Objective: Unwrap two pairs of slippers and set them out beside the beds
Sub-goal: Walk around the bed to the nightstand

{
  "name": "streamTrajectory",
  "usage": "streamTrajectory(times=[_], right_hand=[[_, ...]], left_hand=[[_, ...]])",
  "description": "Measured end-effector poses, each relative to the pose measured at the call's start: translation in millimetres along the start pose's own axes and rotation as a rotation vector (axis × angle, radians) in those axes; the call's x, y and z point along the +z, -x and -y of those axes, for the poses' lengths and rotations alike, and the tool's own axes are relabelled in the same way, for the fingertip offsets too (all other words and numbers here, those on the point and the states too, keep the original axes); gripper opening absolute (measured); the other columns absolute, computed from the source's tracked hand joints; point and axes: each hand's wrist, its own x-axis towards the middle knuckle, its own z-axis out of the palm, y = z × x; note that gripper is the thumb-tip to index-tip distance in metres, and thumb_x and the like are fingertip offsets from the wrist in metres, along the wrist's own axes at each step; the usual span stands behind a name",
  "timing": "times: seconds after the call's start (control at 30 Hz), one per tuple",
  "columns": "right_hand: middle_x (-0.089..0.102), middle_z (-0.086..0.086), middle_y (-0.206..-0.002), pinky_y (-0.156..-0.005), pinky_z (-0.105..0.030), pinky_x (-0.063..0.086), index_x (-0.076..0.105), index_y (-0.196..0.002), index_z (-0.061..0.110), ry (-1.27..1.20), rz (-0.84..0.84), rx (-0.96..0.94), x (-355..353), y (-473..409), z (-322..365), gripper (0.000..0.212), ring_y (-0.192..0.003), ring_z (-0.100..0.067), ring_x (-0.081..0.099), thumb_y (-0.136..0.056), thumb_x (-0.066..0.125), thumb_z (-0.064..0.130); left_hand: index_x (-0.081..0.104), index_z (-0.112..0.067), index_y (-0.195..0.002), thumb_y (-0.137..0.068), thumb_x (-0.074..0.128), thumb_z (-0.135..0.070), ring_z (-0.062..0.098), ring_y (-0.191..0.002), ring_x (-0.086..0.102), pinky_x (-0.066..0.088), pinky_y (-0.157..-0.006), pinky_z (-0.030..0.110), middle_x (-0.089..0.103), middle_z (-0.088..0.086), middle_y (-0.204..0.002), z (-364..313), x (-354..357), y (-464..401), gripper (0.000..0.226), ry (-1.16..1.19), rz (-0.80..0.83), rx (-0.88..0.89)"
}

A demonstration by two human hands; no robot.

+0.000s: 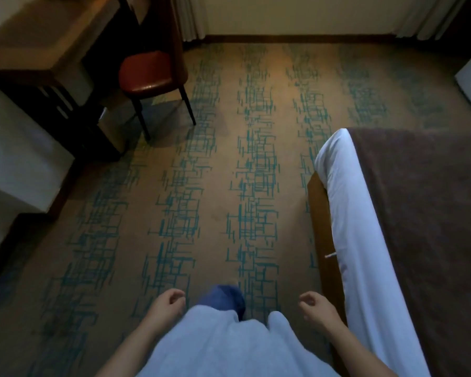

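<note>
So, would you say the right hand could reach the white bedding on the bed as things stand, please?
Probably yes. The right hand hangs loosely curled and holds nothing, right beside the bed, whose white sheet lies just to its right. Nothing stands between them.

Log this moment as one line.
left hand empty | right hand empty | bed at right | slippers not in view
</note>
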Motion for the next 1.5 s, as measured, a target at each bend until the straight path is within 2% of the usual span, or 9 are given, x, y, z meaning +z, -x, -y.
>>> streamTrajectory(times=[0.23,0.6,0.7,0.83,0.97,1.1,1.2,1.37,1.5], right_hand=[[0.064,-0.007,-0.113,-0.077,-0.025,0.036,0.06,-0.111,0.014,-0.056,-0.075,0.101,-48,-59,51,0.025,-0.091,-0.016,0.051,-0.087,0.055,0.021],[0.066,-0.006,-0.108,-0.083,-0.031,0.045,0.062,-0.107,0.016,-0.126,-0.076,0.158,-192,-239,146,0.024,-0.1,-0.025,0.059,-0.085,0.054,0.02],[0.062,0.0,-0.084,-0.072,-0.033,0.046,0.063,-0.101,0.012,-0.121,-0.092,0.133,-251,-283,185,0.021,-0.095,-0.031,0.064,-0.083,0.054,0.017],[0.061,-0.001,-0.088,-0.074,-0.025,0.04,0.063,-0.101,0.019,0.02,-0.075,0.03,-320,-336,253,0.021,-0.092,-0.025,0.063,-0.084,0.051,0.018],[0.063,-0.001,-0.083,-0.071,-0.024,0.04,0.061,-0.096,0.026,0.018,-0.089,0.013,-360,-399,318,0.02,-0.083,-0.023,0.061,-0.084,0.047,0.019],[0.056,0.005,-0.066,-0.075,-0.026,0.045,0.056,-0.075,0.027,-0.103,-0.16,0.031,-387,-462,367,0.014,-0.077,-0.022,0.058,-0.081,0.05,0.015],[0.06,0.0,-0.076,-0.08,-0.028,0.044,0.059,-0.086,0.021,-0.217,-0.186,0.09,-409,-492,395,0.012,-0.074,-0.021,0.058,-0.082,0.053,0.011],[0.059,-0.004,-0.077,-0.054,-0.023,0.038,0.058,-0.085,0.014,-0.438,-0.25,0.237,-436,-530,427,0.012,-0.061,-0.013,0.053,-0.083,0.053,0.004],[0.055,0.001,-0.068,-0.054,-0.022,0.034,0.057,-0.087,0.016,-0.607,-0.293,0.353,-454,-554,442,0.015,-0.069,-0.022,0.052,-0.083,0.052,0.004]], left_hand=[[0.058,-0.007,-0.106,-0.09,0.05,-0.011,0.023,-0.09,0.058,0.045,-0.078,0.032,0.06,0.009,-0.098,-157,-49,-105,0.019,-0.142,0.046,0.099],[0.056,-0.006,-0.107,-0.091,0.048,-0.008,0.02,-0.081,0.059,0.042,-0.055,0.017,0.062,0.011,-0.096,-353,-10,-243,0.018,-0.065,0.035,0.127],[0.058,-0.001,-0.108,-0.09,0.05,-0.006,0.021,-0.081,0.058,0.043,-0.058,0.019,0.063,0.013,-0.095,-393,3,-267,0.021,-0.088,0.027,0.104],[0.059,0.002,-0.105,-0.087,0.051,0.001,0.024,-0.077,0.058,0.045,-0.065,0.028,0.063,0.017,-0.091,-444,16,-301,0.019,-0.036,0.008,0.039],[0.06,-0.003,-0.103,-0.085,0.054,-0.002,0.027,-0.095,0.062,0.043,-0.081,0.029,0.065,0.015,-0.094,-498,19,-349,0.019,-0.054,0.056,0.023],[0.059,-0.013,-0.094,-0.085,0.056,-0.005,0.024,-0.094,0.06,0.04,-0.079,0.028,0.067,0.013,-0.099,-568,12,-423,0.013,-0.146,0.127,0.068],[0.057,-0.014,-0.097,-0.085,0.055,-0.007,0.024,-0.091,0.06,0.043,-0.077,0.031,0.066,0.012,-0.097,-637,-7,-478,0.014,-0.218,0.143,0.125],[0.059,-0.016,-0.094,-0.075,0.058,-0.022,0.029,-0.088,0.065,0.05,-0.085,0.038,0.069,0.015,-0.095,-769,-27,-570,0.02,-0.389,0.227,0.232],[0.057,-0.017,-0.098,-0.086,0.053,-0.011,0.027,-0.09,0.065,0.047,-0.077,0.031,0.067,0.012,-0.097,-884,-3,-615,0.014,-0.475,0.284,0.332]])
